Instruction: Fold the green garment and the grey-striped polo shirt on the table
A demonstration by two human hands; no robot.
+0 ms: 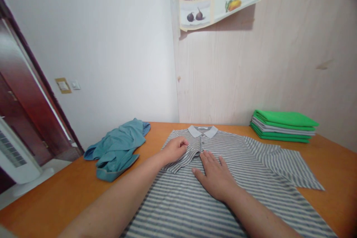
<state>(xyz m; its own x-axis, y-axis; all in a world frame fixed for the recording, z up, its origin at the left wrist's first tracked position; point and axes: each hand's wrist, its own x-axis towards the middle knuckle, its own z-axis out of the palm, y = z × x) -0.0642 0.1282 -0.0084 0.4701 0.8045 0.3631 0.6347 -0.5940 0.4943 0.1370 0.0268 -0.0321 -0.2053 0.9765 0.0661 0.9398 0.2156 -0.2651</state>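
Observation:
A grey-and-white striped polo shirt lies spread out, its plain grey collar toward the wall. Its left-hand sleeve is folded inward over the front. At that sleeve is my left hand, its fingers curled together against the cloth; the fingertips are partly hidden. My right hand rests flat on the middle of the shirt below the buttons, fingers stretched out and touching the folded sleeve's edge. The other sleeve points out to the right.
On the left of the orange-brown table lies a crumpled teal garment. A neat stack of folded green and grey cloths stands at the back right. The wall closes off the table's far edge. A white appliance stands beyond the table at left.

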